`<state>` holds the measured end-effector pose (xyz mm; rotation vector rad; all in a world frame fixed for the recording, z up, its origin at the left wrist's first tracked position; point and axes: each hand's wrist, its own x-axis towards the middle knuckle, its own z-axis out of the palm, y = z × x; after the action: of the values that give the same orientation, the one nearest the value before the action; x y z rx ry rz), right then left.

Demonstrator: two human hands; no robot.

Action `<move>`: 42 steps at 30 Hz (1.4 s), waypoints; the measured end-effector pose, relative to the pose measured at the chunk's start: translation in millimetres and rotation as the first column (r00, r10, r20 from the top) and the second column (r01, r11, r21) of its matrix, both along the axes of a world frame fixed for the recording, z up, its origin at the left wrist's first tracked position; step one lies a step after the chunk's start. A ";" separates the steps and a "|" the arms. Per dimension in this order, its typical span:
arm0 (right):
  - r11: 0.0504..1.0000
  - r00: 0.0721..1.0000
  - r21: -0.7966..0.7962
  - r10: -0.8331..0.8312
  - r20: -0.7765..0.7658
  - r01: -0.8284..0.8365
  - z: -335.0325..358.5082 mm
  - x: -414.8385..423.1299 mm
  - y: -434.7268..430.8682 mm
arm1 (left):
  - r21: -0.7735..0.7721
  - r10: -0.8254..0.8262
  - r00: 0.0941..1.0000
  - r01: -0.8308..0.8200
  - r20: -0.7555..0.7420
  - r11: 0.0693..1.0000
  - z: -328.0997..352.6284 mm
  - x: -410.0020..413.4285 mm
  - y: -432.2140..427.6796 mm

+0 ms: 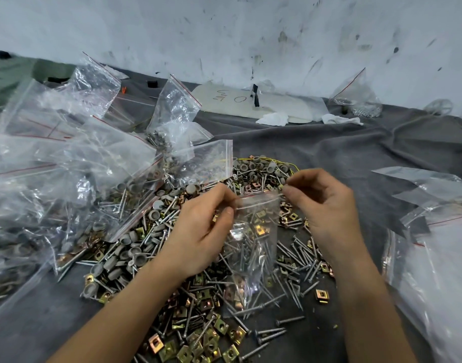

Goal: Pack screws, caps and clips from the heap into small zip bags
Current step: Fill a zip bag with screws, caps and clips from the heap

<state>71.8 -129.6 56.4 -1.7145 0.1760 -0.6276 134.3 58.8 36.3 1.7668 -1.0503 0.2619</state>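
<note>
A small clear zip bag [253, 247] with a red line at its mouth hangs upright between my hands, above the heap [198, 297] of screws, grey caps and brass-coloured clips. Screws and a few clips lie inside the bag. My left hand [201, 231] pinches the bag's top left corner between thumb and fingers. My right hand [326, 203] pinches the top right corner. The heap spreads across the grey cloth [342, 158] under and around both hands.
A pile of filled zip bags [67, 166] covers the left side. Empty clear bags [434, 244] lie at the right. A white board [251, 103] with crumpled tissue sits by the stained wall, and another bag [355, 98] leans there.
</note>
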 end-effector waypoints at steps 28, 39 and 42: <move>0.998 0.961 -0.062 -0.018 -0.274 0.001 -8.2 4.5 8.3 | -0.216 0.007 1.000 -0.002 0.023 0.976 -2.7 2.2 -1.8; 0.775 0.726 -0.438 0.038 -0.687 -0.455 -12.4 1.9 19.1 | -0.364 0.098 0.985 -0.143 -0.141 0.920 0.1 4.9 -0.2; 0.791 0.752 -0.426 0.065 -0.656 -0.439 -12.4 2.0 23.1 | -0.365 0.079 0.988 -0.124 -0.136 0.923 -0.5 4.3 -0.6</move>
<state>73.8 -106.4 44.1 -2.4350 0.2075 0.1598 138.6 58.2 35.8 1.4728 -0.7648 0.3898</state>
